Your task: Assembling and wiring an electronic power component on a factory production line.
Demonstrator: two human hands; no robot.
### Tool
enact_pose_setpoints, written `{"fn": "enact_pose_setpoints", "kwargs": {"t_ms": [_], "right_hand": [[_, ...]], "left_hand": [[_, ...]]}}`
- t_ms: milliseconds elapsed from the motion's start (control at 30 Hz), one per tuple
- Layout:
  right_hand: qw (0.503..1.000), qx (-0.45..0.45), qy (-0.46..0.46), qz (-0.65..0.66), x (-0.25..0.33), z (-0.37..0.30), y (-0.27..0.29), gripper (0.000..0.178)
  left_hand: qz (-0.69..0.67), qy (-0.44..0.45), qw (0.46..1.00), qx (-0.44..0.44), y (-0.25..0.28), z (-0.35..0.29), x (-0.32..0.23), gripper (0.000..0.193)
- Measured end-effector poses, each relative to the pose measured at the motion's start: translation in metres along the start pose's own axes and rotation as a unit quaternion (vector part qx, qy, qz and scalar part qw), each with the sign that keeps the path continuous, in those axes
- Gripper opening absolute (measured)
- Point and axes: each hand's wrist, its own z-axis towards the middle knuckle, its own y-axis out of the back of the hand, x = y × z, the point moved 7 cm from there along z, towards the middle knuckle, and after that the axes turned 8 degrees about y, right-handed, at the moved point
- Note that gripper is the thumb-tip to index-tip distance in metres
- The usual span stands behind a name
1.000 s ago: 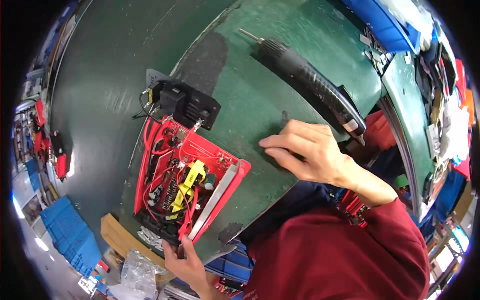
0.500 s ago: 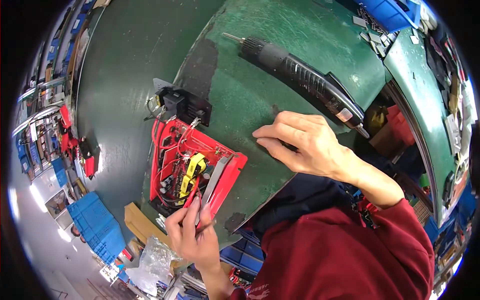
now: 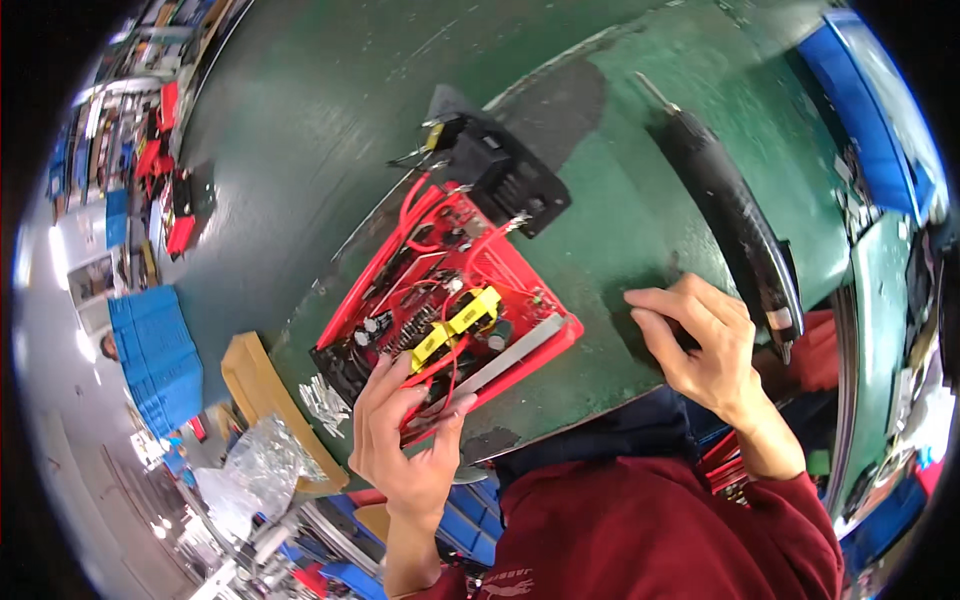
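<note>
An opened red device housing [image 3: 560, 335] lies on the green bench, with a circuit board, red wires and yellow-wrapped transformers [image 3: 455, 328] inside. Wires join it to a black end panel [image 3: 515, 180] beyond its far end. My left hand [image 3: 405, 445] grips the near edge, fingers reaching in beside the transformers and thumb along the wall by a grey metal strip [image 3: 510, 355]. To the right of the housing, my right hand [image 3: 705, 345] hovers low over the bench, thumb and forefinger brought together. Whatever may be between those fingertips is hidden or too small to make out.
A black electric screwdriver [image 3: 735, 210] rests right of the housing, its bit pointing away. Small metal pieces [image 3: 325, 402] and a tan cardboard strip [image 3: 265, 400] are at the near left. A blue bin [image 3: 860, 110] stands far right. More red housings [image 3: 180, 225] sit at the left.
The view has turned, shifting the bench items rightward in the picture. The housing now lies flatter, and my left fingers have moved further over its edge. My right hand keeps its pinch.
</note>
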Motion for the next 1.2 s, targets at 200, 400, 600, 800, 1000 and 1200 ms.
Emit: {"fn": "enact_pose_setpoints", "kwargs": {"t_ms": [200,400,600,800,1000,1200], "right_hand": [[0.999,0.034,-0.022,-0.026,0.001,0.002,-0.003,0.023],[0.997,0.041,-0.049,-0.042,0.000,0.005,-0.003,0.021],[0.996,0.056,-0.046,-0.055,0.000,0.006,-0.003,0.019],[0.996,0.052,-0.044,-0.066,0.000,0.002,-0.006,0.017],[0.994,0.062,-0.055,-0.075,0.001,0.002,-0.008,0.014],[0.992,0.063,-0.065,-0.086,0.002,0.005,-0.008,0.014]], "left_hand": [[0.004,-0.013,1.000,0.009,-0.002,0.009,-0.003,0.047],[-0.003,-0.017,1.000,0.016,-0.002,0.007,0.001,0.050],[-0.054,0.018,0.997,0.048,-0.001,0.006,0.002,0.043],[-0.061,-0.025,0.994,0.088,0.003,0.007,0.018,0.034],[-0.052,-0.022,0.996,0.070,0.010,-0.004,0.023,0.034],[-0.059,-0.009,0.997,0.052,0.018,-0.021,0.033,0.042]]}}
